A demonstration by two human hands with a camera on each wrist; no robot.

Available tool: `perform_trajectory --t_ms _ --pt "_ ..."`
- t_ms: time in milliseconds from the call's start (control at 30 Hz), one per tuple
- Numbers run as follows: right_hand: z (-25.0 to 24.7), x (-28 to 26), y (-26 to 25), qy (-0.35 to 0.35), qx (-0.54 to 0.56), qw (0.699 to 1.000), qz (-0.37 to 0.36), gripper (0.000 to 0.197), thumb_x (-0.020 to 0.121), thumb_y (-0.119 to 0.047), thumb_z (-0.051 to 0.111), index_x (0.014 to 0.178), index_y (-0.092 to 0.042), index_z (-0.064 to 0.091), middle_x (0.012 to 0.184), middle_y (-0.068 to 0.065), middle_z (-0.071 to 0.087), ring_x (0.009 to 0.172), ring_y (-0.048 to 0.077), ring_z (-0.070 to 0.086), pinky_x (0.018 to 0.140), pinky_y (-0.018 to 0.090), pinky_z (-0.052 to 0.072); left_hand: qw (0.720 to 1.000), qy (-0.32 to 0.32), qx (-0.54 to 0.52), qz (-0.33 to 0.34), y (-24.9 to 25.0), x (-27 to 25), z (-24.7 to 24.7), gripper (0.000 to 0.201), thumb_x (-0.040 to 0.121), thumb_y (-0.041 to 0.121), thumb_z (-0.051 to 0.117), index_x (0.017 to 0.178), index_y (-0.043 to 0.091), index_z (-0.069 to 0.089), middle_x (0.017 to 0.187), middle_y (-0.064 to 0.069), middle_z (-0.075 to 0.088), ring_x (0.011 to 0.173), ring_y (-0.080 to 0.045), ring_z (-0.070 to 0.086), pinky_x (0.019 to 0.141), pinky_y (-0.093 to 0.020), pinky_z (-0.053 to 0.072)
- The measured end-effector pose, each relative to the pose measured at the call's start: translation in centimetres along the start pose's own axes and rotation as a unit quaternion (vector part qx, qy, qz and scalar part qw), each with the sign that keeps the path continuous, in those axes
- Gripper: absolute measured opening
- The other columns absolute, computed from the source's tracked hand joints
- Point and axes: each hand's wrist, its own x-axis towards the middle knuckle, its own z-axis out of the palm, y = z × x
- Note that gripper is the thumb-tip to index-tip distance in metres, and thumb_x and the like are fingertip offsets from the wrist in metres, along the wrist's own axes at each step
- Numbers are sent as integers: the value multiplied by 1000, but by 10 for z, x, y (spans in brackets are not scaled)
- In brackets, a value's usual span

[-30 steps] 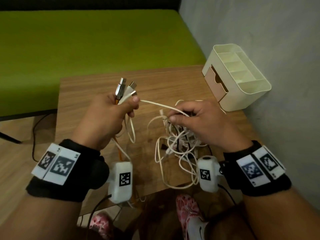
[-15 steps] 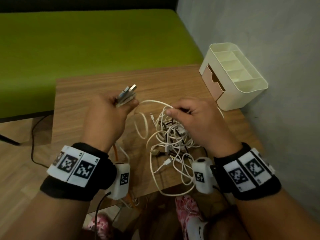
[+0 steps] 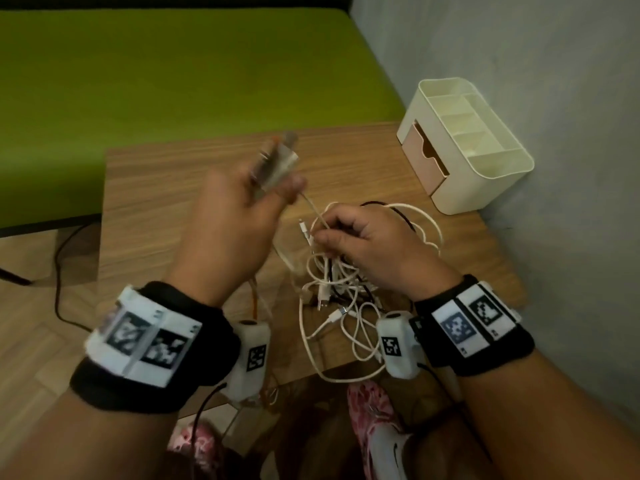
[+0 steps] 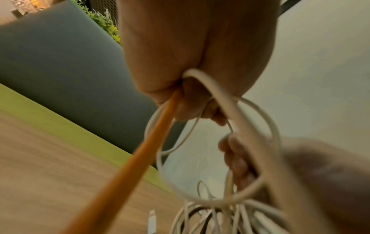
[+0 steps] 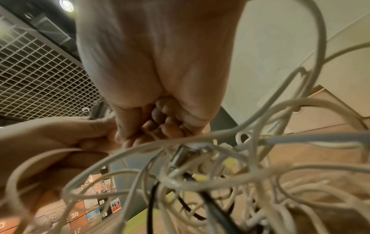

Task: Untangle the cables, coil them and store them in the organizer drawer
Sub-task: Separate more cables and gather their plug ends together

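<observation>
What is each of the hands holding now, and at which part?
The left hand grips a bundle of cable ends just below the plugs. The right hand pinches a white cable mid-length, above the tangle.

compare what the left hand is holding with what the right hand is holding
The left hand grips a bundle of connector ends, lifted above the table; the right hand pinches a single white cable low, at the tangled pile. An orange cable hangs from the left hand only. Both hands hold the same white strand, which runs between them.
</observation>
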Motion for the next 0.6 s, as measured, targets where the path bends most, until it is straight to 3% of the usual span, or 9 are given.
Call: perform_trajectory --t_ms 100,200,300,367,433,500,533,600 --pt "0 6 11 18 -34 999 -6 15 96 -22 62 108 -24 70 93 -10 71 87 0 65 76 21 51 996 60 -66 -8 5 -2 -10 21 95 29 60 74 27 63 58 24 61 51 3 55 48 -11 39" --pt "-3 9 10 104 -74 990 -65 15 96 -17 61 106 -18 72 87 -17 65 82 -6 60 70 7 41 993 75 -79 -38 1 -2 -11 24 97 28 59 74 21 64 53 22 58 48 0 52 45 -13 39" --pt "-12 6 8 199 -23 976 -89 16 95 -10 62 106 -9 73 88 -11 65 80 -6 60 71 5 41 995 22 -32 -94 -15 5 -14 23 95 28 61 75 19 67 58 15 63 50 0 54 48 -13 39" --pt "-15 6 9 215 -33 970 -107 18 94 -10 62 108 -10 73 93 -11 64 85 -6 60 74 6 42 991 -15 37 -130 -28 5 -12 18 91 33 66 80 19 71 74 4 70 64 -4 62 64 -24 48" --pt "-10 8 15 191 -87 970 -120 18 94 -13 62 107 -12 74 95 -10 65 85 1 61 77 18 49 991 9 72 -115 -27 2 -5 16 87 39 69 91 24 75 82 2 72 78 -16 67 75 -38 52" --pt "1 10 21 171 -153 963 -142 18 92 -18 62 104 -14 75 92 -8 67 82 10 63 77 44 52 995 24 53 -76 -12 -2 4 13 89 34 68 99 30 75 84 8 71 82 -13 66 78 -39 51" --pt "5 10 22 168 -171 959 -154 19 91 -20 61 103 -16 75 92 -7 68 81 14 64 75 51 51 998 14 45 -52 -6 -3 10 12 90 31 68 99 29 75 85 5 73 82 -15 67 77 -39 52" --pt "7 11 19 169 -173 955 -170 22 91 -23 57 103 -16 74 90 -5 68 79 18 64 72 55 50 996 -45 64 -31 -2 -5 22 8 92 30 66 90 29 73 76 2 71 72 -16 64 65 -37 48"
